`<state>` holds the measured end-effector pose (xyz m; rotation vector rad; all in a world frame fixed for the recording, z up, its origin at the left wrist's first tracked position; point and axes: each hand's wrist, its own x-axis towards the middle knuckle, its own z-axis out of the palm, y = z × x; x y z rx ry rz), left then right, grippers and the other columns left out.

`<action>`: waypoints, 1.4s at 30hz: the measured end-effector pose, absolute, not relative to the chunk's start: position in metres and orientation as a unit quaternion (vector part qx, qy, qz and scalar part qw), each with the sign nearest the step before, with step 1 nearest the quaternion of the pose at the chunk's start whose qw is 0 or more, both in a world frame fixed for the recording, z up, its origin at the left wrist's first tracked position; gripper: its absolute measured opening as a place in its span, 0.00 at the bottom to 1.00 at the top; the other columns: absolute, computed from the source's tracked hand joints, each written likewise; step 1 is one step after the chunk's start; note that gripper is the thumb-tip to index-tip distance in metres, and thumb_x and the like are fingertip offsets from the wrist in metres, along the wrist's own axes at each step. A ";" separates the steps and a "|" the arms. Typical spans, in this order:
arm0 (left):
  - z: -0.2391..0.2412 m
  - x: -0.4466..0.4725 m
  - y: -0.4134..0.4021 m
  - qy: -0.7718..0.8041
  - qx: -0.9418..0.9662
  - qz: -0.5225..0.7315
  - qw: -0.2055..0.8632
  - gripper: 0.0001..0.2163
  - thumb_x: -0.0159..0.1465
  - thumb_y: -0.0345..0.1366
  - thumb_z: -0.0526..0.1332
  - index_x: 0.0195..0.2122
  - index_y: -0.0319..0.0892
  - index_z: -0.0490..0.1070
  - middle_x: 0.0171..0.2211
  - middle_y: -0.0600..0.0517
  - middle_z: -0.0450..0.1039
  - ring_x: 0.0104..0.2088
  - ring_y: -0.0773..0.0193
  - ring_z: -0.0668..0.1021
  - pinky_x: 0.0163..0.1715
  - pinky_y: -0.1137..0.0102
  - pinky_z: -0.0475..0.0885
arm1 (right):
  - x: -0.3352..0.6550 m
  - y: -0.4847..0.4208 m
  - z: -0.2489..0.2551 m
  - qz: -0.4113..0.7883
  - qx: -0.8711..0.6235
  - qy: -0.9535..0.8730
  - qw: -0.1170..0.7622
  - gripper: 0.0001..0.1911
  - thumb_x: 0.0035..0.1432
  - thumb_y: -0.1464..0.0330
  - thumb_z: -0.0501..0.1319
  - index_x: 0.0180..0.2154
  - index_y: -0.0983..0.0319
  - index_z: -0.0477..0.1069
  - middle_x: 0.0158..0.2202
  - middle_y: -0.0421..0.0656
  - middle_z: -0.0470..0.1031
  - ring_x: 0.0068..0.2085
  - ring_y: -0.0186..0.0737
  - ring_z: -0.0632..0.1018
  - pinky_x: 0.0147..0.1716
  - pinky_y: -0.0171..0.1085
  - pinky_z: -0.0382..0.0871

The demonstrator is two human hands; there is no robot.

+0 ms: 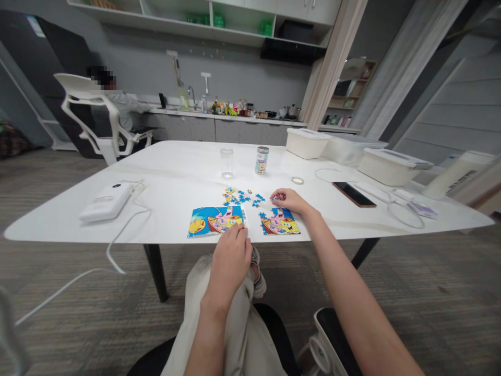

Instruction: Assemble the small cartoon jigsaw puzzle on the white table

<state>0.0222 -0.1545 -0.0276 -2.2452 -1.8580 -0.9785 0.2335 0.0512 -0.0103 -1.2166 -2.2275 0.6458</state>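
Observation:
A cartoon reference picture (214, 220) lies near the front edge of the white table (176, 177). My left hand (230, 258) rests at that edge with its fingers curled, touching the picture's right corner. To the right lies a partly built jigsaw (279, 222). My right hand (289, 200) sits just above the jigsaw, fingertips pinched on a small puzzle piece. Several loose blue and yellow pieces (240, 197) are scattered behind the two pictures.
A clear cup (226, 162), a printed tube (262, 160) and a small lid (297, 180) stand further back. A white power pack with cable (106, 202) lies left; a phone (354, 194), cables and white bins (307, 142) lie right. A person sits in a white chair (94, 112) behind.

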 end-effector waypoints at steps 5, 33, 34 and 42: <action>-0.020 0.017 -0.158 -0.628 -0.718 -0.297 0.027 0.08 0.67 0.30 0.52 0.40 0.42 0.71 0.45 0.45 0.75 0.47 0.55 0.77 0.49 0.61 0.72 | 0.234 0.054 -0.013 0.244 -0.451 -0.815 0.270 0.14 0.49 0.64 0.64 0.37 0.66 0.78 0.25 0.39 0.70 0.27 0.33 0.67 0.30 0.34 0.60; -0.030 0.049 -0.131 -0.508 -0.805 -0.303 0.051 0.13 0.69 0.33 0.53 0.51 0.43 0.73 0.54 0.48 0.75 0.56 0.58 0.74 0.58 0.58 0.67 | 0.235 -0.008 -0.015 0.388 -0.426 -0.708 0.408 0.11 0.48 0.65 0.65 0.34 0.63 0.80 0.34 0.45 0.82 0.30 0.37 0.78 0.31 0.35 0.73; -0.030 0.049 -0.132 -0.508 -0.804 -0.304 0.053 0.14 0.69 0.33 0.53 0.52 0.43 0.73 0.54 0.48 0.75 0.56 0.58 0.74 0.58 0.58 0.67 | 0.234 -0.008 -0.015 0.393 -0.425 -0.706 0.409 0.11 0.48 0.65 0.65 0.34 0.63 0.80 0.34 0.45 0.82 0.31 0.37 0.79 0.32 0.35 0.73; -0.031 0.048 -0.132 -0.506 -0.806 -0.303 0.054 0.15 0.70 0.33 0.52 0.53 0.41 0.73 0.55 0.49 0.74 0.57 0.57 0.73 0.60 0.59 0.65 | 0.234 -0.012 -0.012 0.426 -0.424 -0.687 0.409 0.12 0.46 0.65 0.68 0.35 0.63 0.79 0.32 0.44 0.82 0.33 0.39 0.80 0.32 0.35 0.75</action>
